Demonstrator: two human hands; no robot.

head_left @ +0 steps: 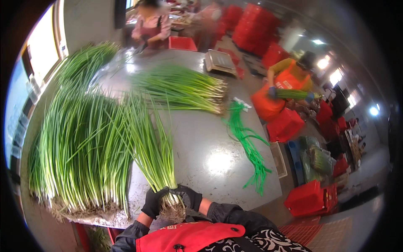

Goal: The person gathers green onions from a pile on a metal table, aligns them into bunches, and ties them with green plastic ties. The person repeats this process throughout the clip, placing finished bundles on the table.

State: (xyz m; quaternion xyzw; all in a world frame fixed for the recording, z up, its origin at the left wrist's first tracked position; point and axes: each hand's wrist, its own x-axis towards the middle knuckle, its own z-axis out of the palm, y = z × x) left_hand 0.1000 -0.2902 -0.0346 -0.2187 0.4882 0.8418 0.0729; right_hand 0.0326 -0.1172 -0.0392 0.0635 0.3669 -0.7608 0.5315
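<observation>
My left hand (153,203), in a black glove, is closed around the lower left side of a bunch of green onions (156,161). From the other side my right hand (189,196), also black-gloved, grips the same bunch just above its brown roots. The bunch stands at the table's near edge, its green tops leaning away and to the left. A large heap of green onions (86,147) lies just left of it, roots toward me. Farther off, another pile of green onions (180,86) has its roots pointing right.
Green ties (247,145) lie on the metal table (205,138) at the right. A scale (220,62) sits near the far right edge. Red crates (285,125) stand beyond that side, where a person in an orange apron (289,80) holds green onions. Another person (153,29) works across the table.
</observation>
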